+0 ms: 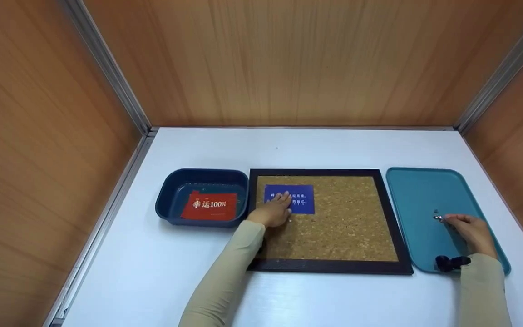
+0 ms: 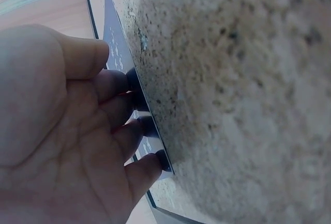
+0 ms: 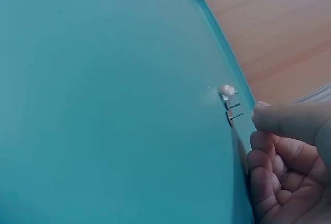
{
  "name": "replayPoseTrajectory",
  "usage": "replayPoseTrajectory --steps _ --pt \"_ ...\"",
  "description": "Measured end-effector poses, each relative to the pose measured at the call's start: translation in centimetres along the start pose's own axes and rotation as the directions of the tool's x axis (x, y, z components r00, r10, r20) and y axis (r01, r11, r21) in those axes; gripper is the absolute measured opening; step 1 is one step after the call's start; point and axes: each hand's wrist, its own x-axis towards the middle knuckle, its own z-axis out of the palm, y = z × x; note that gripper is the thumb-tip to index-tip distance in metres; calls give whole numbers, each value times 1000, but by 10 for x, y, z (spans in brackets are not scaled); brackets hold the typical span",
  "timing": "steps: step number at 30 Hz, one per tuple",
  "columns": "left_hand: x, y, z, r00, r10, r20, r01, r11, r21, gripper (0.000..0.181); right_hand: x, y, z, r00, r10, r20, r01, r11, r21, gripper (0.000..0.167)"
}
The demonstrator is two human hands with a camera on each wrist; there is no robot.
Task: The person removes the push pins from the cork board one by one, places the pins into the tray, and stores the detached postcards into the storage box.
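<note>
My left hand (image 1: 272,212) rests on a blue card (image 1: 304,200) with white writing, its fingertips pressing the card against the cork board (image 1: 334,227). In the left wrist view the slightly bent fingers (image 2: 121,113) touch the card's face, and the palm shows. On the teal tray (image 1: 429,190) lie a few small silver thumbtacks (image 3: 227,100), two with their points showing. My right hand (image 1: 472,231) is just right of them, thumb and forefinger slightly apart and the other fingers curled. Nothing shows between thumb and forefinger.
Left of the board stands a dark blue bin (image 1: 164,200) with red cards (image 1: 211,206) in it, white writing on the top one. The board's dark frame (image 1: 329,266) lies between bin and tray on a white table (image 1: 152,272). Wood-patterned panels (image 1: 288,63) enclose the back and sides.
</note>
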Motion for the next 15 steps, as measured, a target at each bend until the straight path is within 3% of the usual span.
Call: replayPoseTrajectory --steps 7,10,15 --pt "4 -1 0 1000 -20 8 20 1000 -24 53 2 -6 -3 999 33 -10 -33 999 19 54" --pt "4 -2 1 1000 -18 10 18 999 -31 53 3 -7 -2 999 32 -41 -30 998 56 47" --pt "4 -2 2 1000 -12 3 12 1000 -21 52 5 -11 1 997 2 -82 13 984 177 20"
